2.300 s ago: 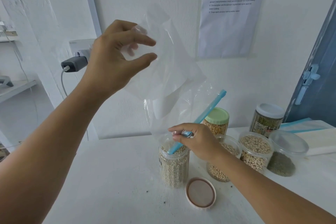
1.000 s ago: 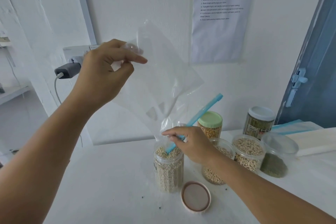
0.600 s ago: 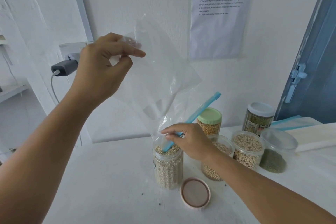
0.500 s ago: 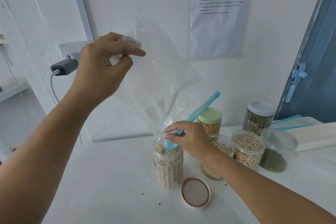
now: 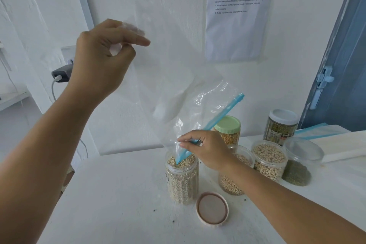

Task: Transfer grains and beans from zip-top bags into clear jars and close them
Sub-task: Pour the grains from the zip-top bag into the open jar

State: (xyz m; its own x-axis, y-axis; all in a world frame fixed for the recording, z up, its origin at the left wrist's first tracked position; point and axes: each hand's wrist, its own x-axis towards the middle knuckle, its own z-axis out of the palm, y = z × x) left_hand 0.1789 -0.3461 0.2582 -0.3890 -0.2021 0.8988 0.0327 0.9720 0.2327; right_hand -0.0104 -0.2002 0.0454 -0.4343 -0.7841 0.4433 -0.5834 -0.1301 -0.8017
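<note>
A clear zip-top bag with a blue zip strip hangs upside down over an open clear jar nearly full of pale grains. My left hand pinches the bag's bottom corner up high. My right hand pinches the blue strip at the bag's mouth, whose corner dips into the jar's opening. The bag looks empty. The jar's pink-rimmed lid lies upside down on the white table, just in front of the jar.
Right of the open jar stand two lidless jars of beans, a green-lidded jar, a white-lidded jar and a tub of green grains. More bags lie at the far right. A charger hangs on the wall at left.
My left hand has shifted slightly, still holding the bag's corner high. My right hand stays at the jar's mouth with the blue strip. The view has tilted a little.
</note>
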